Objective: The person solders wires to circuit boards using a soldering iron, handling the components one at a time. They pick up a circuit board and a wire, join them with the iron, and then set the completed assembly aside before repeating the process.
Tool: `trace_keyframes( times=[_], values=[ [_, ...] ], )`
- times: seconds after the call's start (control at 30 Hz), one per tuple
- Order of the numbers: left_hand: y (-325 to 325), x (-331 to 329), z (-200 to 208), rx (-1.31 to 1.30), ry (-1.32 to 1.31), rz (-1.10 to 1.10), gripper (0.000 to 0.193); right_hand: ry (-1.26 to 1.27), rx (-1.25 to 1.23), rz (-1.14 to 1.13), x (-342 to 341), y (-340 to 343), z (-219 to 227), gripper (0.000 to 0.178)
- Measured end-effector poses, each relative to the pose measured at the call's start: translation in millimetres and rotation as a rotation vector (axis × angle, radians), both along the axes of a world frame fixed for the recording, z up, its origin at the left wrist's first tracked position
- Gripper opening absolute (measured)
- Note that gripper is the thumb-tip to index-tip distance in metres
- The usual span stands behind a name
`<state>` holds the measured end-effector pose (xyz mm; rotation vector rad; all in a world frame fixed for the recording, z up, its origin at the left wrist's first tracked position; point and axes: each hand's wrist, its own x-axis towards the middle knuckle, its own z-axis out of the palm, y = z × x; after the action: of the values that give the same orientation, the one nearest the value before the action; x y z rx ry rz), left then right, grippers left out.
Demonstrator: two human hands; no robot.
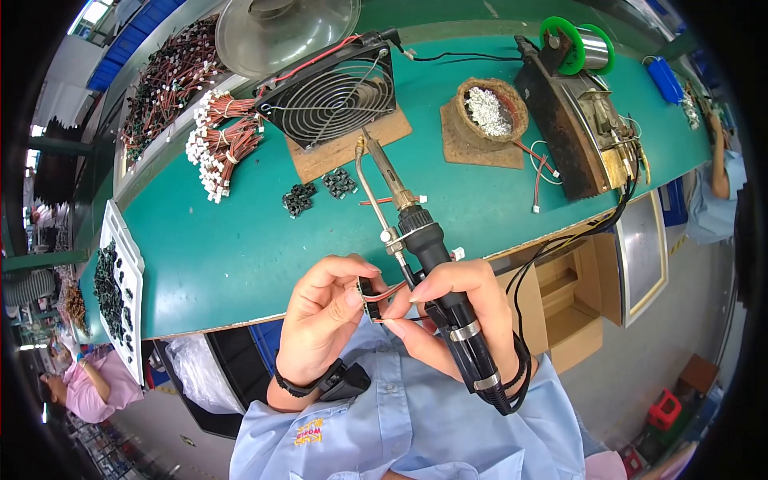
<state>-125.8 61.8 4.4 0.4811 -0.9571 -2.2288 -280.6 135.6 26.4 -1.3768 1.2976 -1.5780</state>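
Note:
My left hand [320,324] is closed at the bench's front edge. Between thumb and fingers it pinches a small black electronic part [369,299] with a thin green board on it. My right hand [484,300] is wrapped round a black soldering iron [433,246] with a metal solder-feed tube [370,180] alongside. The iron's tip points up and away, toward the fan. Thin red and black wires [387,294] run from the black part to my right fingertips, which seem to pinch them; a white plug [458,254] shows behind the iron.
A black fan [332,96] leans on a wooden board. Small black parts [339,183], bundled wires [228,152] and a white tray [134,320] lie to the left. Right of the fan are a round bowl [512,108], a solder feeder [560,120] and a solder spool [592,48]. Cables hang rightward.

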Motion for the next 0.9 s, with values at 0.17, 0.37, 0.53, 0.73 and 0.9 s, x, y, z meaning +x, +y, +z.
trace_keyframes(
  times=[0.17, 0.37, 0.53, 0.73, 0.9],
  values=[
    [0.2, -1.3, 0.8, 0.003, 0.014, -0.002, 0.022, -0.008, 0.007, -0.002, -0.3, 0.5, 0.2, 0.046],
    [0.9, -1.3, -0.3, 0.009, 0.006, 0.007, 0.022, 0.025, 0.003, -0.014, -1.1, 0.3, 3.0, 0.045],
    [1.3, -2.0, -0.2, -0.011, 0.022, 0.015, 0.021, 0.022, -0.01, -0.019, -0.8, -0.3, 4.0, 0.044],
    [3.2, -2.7, -0.6, 0.002, 0.017, 0.023, 0.022, -0.016, -0.027, -0.014, 0.1, -0.4, -0.8, 0.044],
    [3.3, -2.8, -0.5, 0.005, 0.007, 0.029, 0.021, -0.017, -0.036, -0.007, -0.6, -0.1, 0.0, 0.044]
  ],
)
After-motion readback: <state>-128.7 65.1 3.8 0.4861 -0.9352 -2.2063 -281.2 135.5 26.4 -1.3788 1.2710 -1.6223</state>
